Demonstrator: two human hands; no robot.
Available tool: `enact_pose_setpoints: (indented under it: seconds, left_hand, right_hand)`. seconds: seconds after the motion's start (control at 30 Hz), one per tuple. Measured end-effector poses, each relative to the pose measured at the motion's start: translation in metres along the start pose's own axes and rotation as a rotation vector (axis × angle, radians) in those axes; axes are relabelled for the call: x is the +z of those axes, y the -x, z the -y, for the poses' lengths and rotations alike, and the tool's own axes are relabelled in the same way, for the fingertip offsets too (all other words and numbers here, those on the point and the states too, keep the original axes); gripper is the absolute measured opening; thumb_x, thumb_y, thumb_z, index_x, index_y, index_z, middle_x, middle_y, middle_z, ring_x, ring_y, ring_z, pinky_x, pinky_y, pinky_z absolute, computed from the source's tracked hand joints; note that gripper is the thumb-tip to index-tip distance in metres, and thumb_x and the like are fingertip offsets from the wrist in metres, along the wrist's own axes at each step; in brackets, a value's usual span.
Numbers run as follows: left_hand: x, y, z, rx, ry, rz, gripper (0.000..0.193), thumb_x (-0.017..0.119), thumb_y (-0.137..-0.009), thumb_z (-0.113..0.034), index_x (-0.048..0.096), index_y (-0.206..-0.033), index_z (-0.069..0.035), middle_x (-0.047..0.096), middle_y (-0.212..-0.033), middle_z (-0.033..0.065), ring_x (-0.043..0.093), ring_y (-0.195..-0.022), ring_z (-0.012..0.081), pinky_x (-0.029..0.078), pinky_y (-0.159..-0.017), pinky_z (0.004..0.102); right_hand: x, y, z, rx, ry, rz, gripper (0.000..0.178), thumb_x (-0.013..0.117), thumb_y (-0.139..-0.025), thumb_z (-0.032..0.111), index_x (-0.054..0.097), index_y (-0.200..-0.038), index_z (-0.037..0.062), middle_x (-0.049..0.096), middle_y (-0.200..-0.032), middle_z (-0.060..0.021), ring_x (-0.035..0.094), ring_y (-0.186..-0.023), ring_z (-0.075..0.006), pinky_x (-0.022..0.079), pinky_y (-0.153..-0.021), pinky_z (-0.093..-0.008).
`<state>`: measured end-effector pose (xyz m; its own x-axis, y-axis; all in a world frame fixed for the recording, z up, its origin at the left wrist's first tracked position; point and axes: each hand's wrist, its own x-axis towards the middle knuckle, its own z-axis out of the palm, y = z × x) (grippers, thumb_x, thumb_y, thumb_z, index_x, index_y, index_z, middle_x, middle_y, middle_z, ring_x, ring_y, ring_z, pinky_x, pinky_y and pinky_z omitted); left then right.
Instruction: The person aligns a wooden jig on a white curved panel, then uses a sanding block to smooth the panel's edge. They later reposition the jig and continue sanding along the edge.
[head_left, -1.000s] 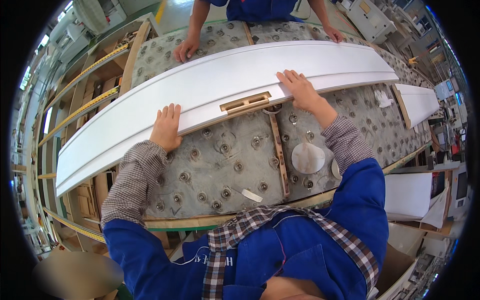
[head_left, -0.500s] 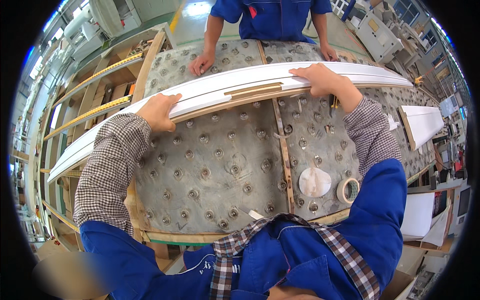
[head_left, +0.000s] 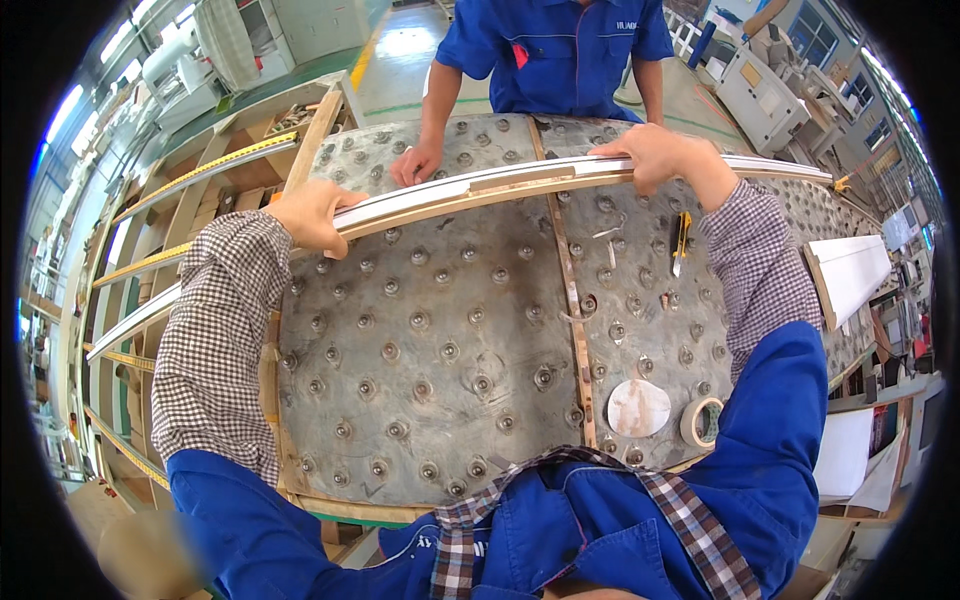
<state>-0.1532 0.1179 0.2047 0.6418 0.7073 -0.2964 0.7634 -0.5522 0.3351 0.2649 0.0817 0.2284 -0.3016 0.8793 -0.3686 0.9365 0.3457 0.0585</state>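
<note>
A long white board (head_left: 440, 197) with a bare wood edge and a cut-out recess (head_left: 535, 180) lies across the far part of a grey table (head_left: 440, 300) studded with ball rollers. It is tipped up, so its narrow edge faces me. My left hand (head_left: 316, 216) is closed round the board left of the recess, thumb over the top. On the right, my right hand (head_left: 660, 162) grips it past the recess. A yellow utility knife (head_left: 681, 244) lies on the table below my right hand. Just beyond the board rests a co-worker's hand (head_left: 416, 164).
A tape roll (head_left: 702, 423) and a round whitish disc (head_left: 638, 408) lie near the table's front edge. A white panel (head_left: 848, 278) rests at the right. To the left stands a wooden frame with yellow roller tracks (head_left: 205, 178). The co-worker (head_left: 565, 60) stands across the table.
The board has been tipped from lying with its white face up to showing mostly its edge, both my hands still on it. The utility knife has come into fuller view.
</note>
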Motion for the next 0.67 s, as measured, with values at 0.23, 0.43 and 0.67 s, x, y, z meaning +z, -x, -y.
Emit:
enact_pose_setpoints:
  seconds: [0.23,0.43,0.67]
  left_hand:
    - [-0.012,-0.009,0.006,0.027,0.024,0.050,0.054,0.066,-0.050,-0.010,0.060,-0.103,-0.005,0.058,-0.069,0.0109,0.054,-0.066,0.0186,0.045,-0.063,0.0298]
    - [-0.021,-0.013,0.004,-0.046,-0.035,0.143,0.074,0.065,-0.045,-0.014,0.056,-0.118,-0.008,0.061,-0.079,0.0107,0.053,-0.071,0.0184,0.045,-0.069,0.0249]
    - [-0.024,-0.015,0.004,0.059,-0.085,0.092,0.057,0.065,-0.049,-0.013,0.062,-0.106,-0.009,0.059,-0.069,0.0115,0.054,-0.066,0.0231,0.044,-0.063,0.0325]
  right_hand:
    - [-0.011,-0.010,-0.006,0.053,-0.039,0.089,0.089,0.065,-0.039,0.002,0.050,-0.126,0.0187,0.063,-0.087,-0.0145,0.059,-0.078,-0.0294,0.046,-0.065,-0.0352]
    - [-0.014,-0.010,0.001,0.084,-0.079,0.071,0.085,0.064,-0.040,-0.001,0.054,-0.122,0.0198,0.063,-0.086,-0.0152,0.059,-0.083,-0.0303,0.047,-0.067,-0.0357]
    - [-0.016,-0.008,-0.001,0.056,-0.041,0.071,0.089,0.066,-0.041,-0.001,0.050,-0.126,0.0189,0.063,-0.092,-0.0176,0.060,-0.079,-0.0299,0.047,-0.068,-0.0348]
